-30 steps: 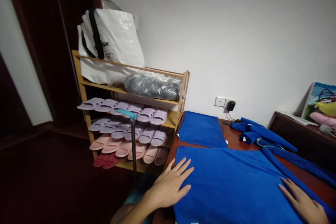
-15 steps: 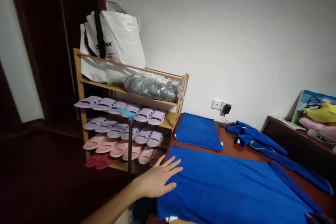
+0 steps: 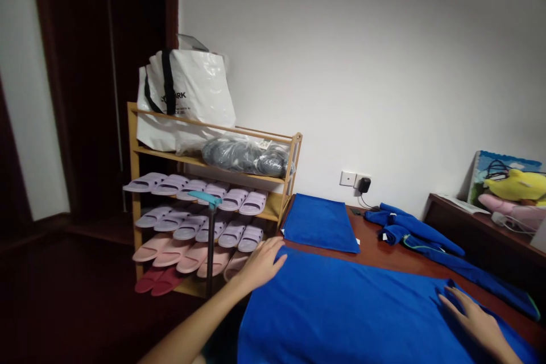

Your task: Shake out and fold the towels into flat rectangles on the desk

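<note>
A large blue cloth (image 3: 341, 313) lies spread over the near part of the brown table. My left hand (image 3: 262, 264) rests at its far left corner, fingers slightly bent and the thumb apart from them. On the right side of the same cloth is my right hand (image 3: 475, 318), with its fingers stretched out and apart over the fabric near the edge. Behind the cloth lies a neatly folded blue cloth (image 3: 322, 223) with small white tags. Further right, more blue cloths (image 3: 413, 230) lie bunched, one with a green edge.
To the left stands a wooden shoe rack (image 3: 132, 165) with lilac, pink and red slippers (image 3: 187, 227). It carries a white bag (image 3: 200, 82) and a plastic-wrapped bundle (image 3: 243, 153). A pole with a teal top (image 3: 207, 199) stands before it. A charger (image 3: 364, 185) is on the wall.
My left hand has slid to the far left corner of the spread cloth, its fingers drawn closer together. My right hand has come further into view onto the cloth. The view has tilted up slightly.
</note>
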Available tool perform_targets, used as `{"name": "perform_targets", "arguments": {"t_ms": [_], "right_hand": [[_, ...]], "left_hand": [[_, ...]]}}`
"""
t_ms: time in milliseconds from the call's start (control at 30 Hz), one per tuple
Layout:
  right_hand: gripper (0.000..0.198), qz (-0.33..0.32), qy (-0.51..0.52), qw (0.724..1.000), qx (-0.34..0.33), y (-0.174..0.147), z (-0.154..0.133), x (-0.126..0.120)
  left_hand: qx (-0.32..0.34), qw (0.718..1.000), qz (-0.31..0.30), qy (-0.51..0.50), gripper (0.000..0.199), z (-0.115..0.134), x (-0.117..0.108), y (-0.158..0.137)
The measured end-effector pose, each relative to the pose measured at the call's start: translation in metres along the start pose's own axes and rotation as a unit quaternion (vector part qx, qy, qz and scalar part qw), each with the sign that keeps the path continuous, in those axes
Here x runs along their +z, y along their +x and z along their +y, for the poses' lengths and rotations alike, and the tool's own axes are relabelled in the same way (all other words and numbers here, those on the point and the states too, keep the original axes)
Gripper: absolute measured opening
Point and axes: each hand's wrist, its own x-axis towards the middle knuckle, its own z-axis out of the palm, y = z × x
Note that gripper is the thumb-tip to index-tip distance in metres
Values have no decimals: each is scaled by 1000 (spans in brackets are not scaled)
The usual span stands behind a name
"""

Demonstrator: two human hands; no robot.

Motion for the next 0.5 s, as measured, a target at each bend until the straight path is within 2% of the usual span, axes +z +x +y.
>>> {"name": "perform_targets", "arguments": {"t_ms": [67,167,233,333,400,500], "right_hand": [[49,-14,-3,999,29,6,6,11],[47,-23,-13,998,52,17,30,22],[50,-26,-16,996,79,28,50,27],[57,-2,-25,988,154,43,72,37],[59,7,-31,979,202,50,81,46],[49,23,-63,974,214,57,92,60]], "left_hand": [[-5,999,-43,21,45,-1,6,-1],[-21,995,-94,14,49,-10,11,-3],[-31,997,-71,-22,44,-19,14,-2],[-72,990,21,-121,36,-34,23,7],[-103,978,61,-173,33,-43,31,15],[-126,967,62,-212,25,-54,38,27]]}}
